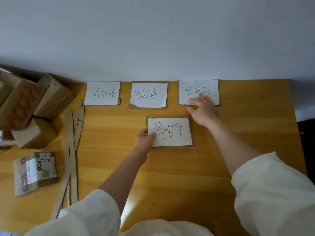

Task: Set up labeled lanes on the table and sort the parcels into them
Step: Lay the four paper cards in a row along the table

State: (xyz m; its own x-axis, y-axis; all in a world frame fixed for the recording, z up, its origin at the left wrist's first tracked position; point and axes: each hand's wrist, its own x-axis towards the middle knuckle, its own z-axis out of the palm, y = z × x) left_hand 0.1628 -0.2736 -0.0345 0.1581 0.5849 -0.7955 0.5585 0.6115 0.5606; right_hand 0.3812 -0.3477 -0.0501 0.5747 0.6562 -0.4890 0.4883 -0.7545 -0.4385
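Your left hand (144,137) is pinching the left edge of the near label card (170,132), thumb lying on the white paper and fingers (142,132) curling under the cardboard backing; the card is sitting flat on the wooden table (221,167), in front of the gap between the middle label card (148,95) and the right label card (198,91); your right hand (202,109) is resting with fingers straight and spread on the lower part of the right card, gripping nothing; the left label card (102,93) is lying in the same row, all three lining up along the wall (153,40) at the table's far edge, with narrow strips of bare wood between them; each card is showing black handwritten characters on white paper over brown cardboard, the middle one torn at its lower left corner; open tabletop is stretching near and right of the near card; long cardboard strips (71,150) are lying left of it; beyond them, a parcel with a shipping label (35,172) is lying flat, and stacked cardboard boxes (34,106) are crowding the left edge.
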